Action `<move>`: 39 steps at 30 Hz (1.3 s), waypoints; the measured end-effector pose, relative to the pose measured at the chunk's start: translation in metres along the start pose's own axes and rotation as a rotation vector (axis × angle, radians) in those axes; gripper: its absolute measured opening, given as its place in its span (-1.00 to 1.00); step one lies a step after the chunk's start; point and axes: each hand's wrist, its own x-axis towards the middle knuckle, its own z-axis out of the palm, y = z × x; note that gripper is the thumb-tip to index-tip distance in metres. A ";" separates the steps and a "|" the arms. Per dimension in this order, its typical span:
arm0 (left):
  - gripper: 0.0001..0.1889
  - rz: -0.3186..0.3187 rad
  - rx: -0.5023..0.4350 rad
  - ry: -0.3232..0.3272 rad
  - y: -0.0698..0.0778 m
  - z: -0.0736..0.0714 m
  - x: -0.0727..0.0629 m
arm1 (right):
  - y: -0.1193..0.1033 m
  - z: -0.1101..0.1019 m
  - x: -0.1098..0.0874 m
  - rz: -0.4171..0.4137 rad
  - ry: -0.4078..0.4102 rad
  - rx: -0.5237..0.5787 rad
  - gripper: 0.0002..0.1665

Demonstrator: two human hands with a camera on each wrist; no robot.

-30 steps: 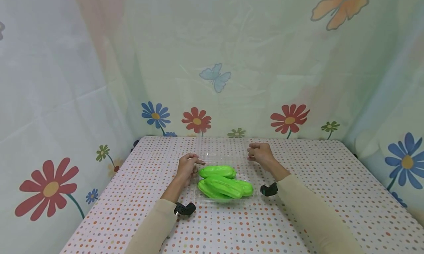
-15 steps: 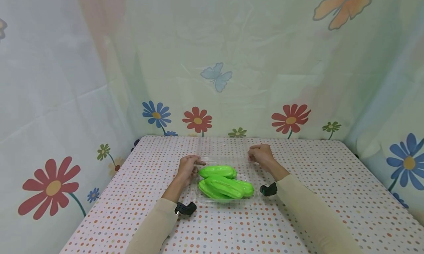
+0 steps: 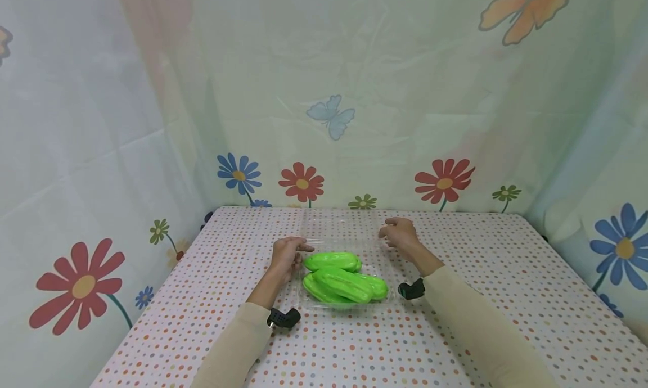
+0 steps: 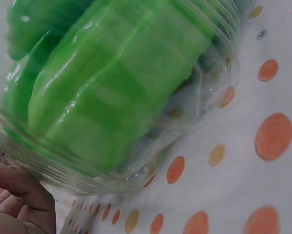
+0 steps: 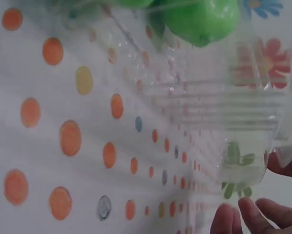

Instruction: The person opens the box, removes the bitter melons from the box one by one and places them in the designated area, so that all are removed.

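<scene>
A clear plastic clamshell box (image 3: 349, 307) rests on the table, holding several glossy, ridged, elongated green vegetables (image 3: 344, 284). Its transparent lid (image 3: 339, 225) leans back behind it, folded away from the box. My left hand (image 3: 286, 256) grips the back left corner, forefinger stretched over the rim; the left wrist view shows a digit (image 4: 11, 178) right at the ribbed edge. My right hand (image 3: 402, 235) is beside the lid's right edge, fingers loosely bent and parted. In the right wrist view, the lid's corner (image 5: 246, 165) lies near the thumb (image 5: 285, 165) and fingertips (image 5: 248, 209).
A white cloth with coloured dots (image 3: 334, 354) covers the table. A curtain with printed flowers and butterflies (image 3: 385, 129) hangs behind and on both sides. Each wrist carries a small black camera, the left one (image 3: 284, 319) close to the box's front left.
The lid has tipped a little farther back and lower. My right fingers have drawn together and then parted slightly by the lid's edge. My left hand stays at the corner; the vegetables are still.
</scene>
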 end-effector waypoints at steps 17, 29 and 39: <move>-0.61 0.033 0.023 0.073 0.002 -0.003 0.001 | -0.047 0.020 -0.071 -0.406 -0.012 -0.220 -0.36; -0.69 0.056 0.044 0.179 0.001 0.002 0.001 | -0.061 0.035 -0.114 -0.537 -0.153 -0.288 -0.42; -0.67 0.074 0.058 0.181 0.000 0.002 0.000 | -0.060 0.055 -0.132 -0.573 -0.249 -0.454 -0.43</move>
